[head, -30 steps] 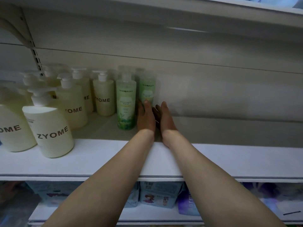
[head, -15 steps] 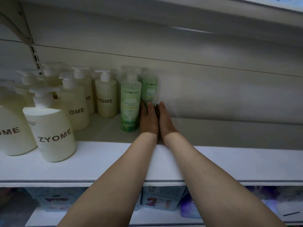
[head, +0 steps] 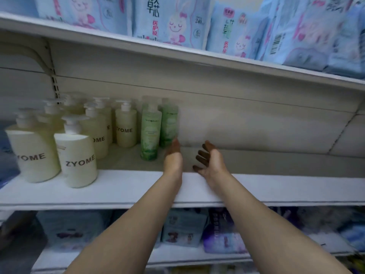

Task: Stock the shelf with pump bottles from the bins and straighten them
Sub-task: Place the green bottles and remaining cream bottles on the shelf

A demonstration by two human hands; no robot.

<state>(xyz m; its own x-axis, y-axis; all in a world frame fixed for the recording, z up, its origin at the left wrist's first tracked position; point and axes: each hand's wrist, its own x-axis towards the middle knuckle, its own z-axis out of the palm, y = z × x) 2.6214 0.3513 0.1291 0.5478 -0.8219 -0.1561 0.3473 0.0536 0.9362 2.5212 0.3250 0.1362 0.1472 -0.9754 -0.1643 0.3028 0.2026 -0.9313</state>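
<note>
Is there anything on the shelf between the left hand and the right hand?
No. In the head view, only bare shelf shows between the left hand and right hand; neither holds anything.

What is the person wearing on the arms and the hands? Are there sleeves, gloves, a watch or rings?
Nothing that shows. Both forearms are bare up to the picture's bottom edge, with no sleeve in view. The left hand and the right hand have no gloves, and no watch or bracelet. The picture is too blurred to tell about rings.

White shelf (head: 122, 191) carrying cream ZYOME pump bottles (head: 78, 159) at left and 2 green bottles (head: 151, 133) just beside them.
</note>
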